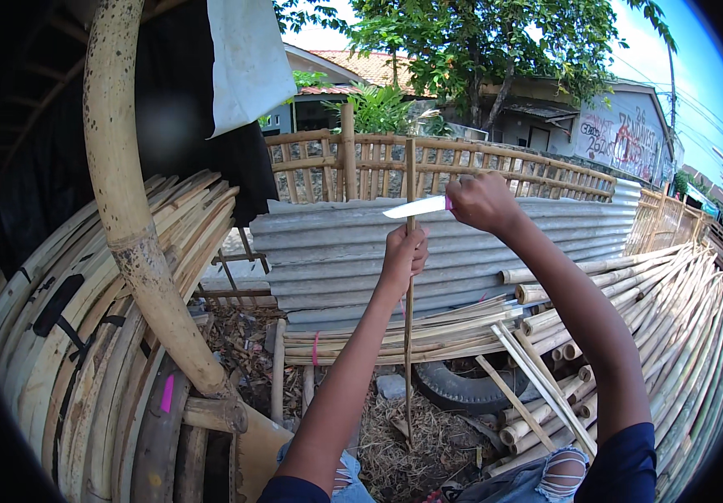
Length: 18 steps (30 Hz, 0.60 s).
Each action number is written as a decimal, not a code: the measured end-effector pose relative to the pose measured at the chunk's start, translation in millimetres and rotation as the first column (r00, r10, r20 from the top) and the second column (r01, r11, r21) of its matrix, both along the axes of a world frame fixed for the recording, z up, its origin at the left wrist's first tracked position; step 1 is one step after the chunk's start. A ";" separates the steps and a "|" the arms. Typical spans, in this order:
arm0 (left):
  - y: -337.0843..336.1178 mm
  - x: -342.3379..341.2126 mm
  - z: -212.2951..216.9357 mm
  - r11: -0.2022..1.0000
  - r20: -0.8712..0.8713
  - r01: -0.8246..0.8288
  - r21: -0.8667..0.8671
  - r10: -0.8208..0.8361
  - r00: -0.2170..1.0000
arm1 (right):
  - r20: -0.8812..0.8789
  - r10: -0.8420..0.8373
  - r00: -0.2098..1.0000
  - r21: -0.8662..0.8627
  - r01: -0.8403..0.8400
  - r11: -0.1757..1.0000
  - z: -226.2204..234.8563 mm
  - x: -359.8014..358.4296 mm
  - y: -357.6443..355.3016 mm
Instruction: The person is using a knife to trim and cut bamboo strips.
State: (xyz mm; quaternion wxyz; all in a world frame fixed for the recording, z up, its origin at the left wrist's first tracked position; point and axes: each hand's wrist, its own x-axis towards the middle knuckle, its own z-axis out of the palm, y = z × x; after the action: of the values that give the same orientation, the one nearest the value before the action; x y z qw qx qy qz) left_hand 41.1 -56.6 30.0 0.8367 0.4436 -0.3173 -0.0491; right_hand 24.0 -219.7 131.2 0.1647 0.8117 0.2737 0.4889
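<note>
- Stick [409, 335], thin and upright at frame centre, is gripped near mid-length by left hand [402, 251], fingers wrapped round it.
- Knife [416, 207] is clenched in right hand [481, 201] (blade against stick).
- Stick is judged light, stiff, somewhat whippy.

Both arms raised forward, each hand closed in a grip.

Left arm: bare forearm enters from the lower edge, dark blue sleeve at the upper arm, rises steeply toward centre; left hand [403, 254] at its top, fingers curled into a fist around a thin upright stick [409, 335], thumb side up, wrist roughly in line with the forearm. Right arm: dark blue sleeve at lower right, elbow bent, bare forearm angled up and leftward; right hand [481, 201] sits higher than the left and just to its right, knuckles up, fingers wrapped on the handle of a knife [416, 207], wrist slightly flexed. Hands near each other, not touching.
</note>
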 end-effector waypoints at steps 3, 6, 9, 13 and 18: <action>2.3 5.2 -1.1 1.000 -0.005 -0.012 0.009 0.012 1.000 | 0.089 0.020 0.996 0.135 -0.032 0.990 7.5 16.1 3.1; -21.7 -6.3 -0.8 0.997 -0.004 0.077 0.016 -0.077 0.997 | 0.138 -0.269 0.953 0.689 0.103 0.718 75.2 23.1 -21.6; -45.5 -18.1 2.3 0.987 0.015 0.157 0.019 -0.157 0.988 | 0.091 -0.227 0.969 0.795 0.067 0.603 108.2 35.6 -47.2; -44.2 -10.3 0.0 0.999 0.014 0.016 0.032 -0.017 1.000 | 0.048 0.028 0.998 0.758 -0.054 0.650 64.9 24.4 -42.1; -42.6 -1.7 0.0 1.000 0.020 -0.016 0.019 0.015 1.000 | -0.057 0.151 0.987 0.288 -0.129 0.949 0.7 -5.9 -40.4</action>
State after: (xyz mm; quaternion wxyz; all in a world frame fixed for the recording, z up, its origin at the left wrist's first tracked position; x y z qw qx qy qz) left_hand 39.4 -99.2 29.9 0.8295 0.4546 -0.3218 -0.0412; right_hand 18.1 -260.1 131.9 0.0007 0.8241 0.2638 0.5013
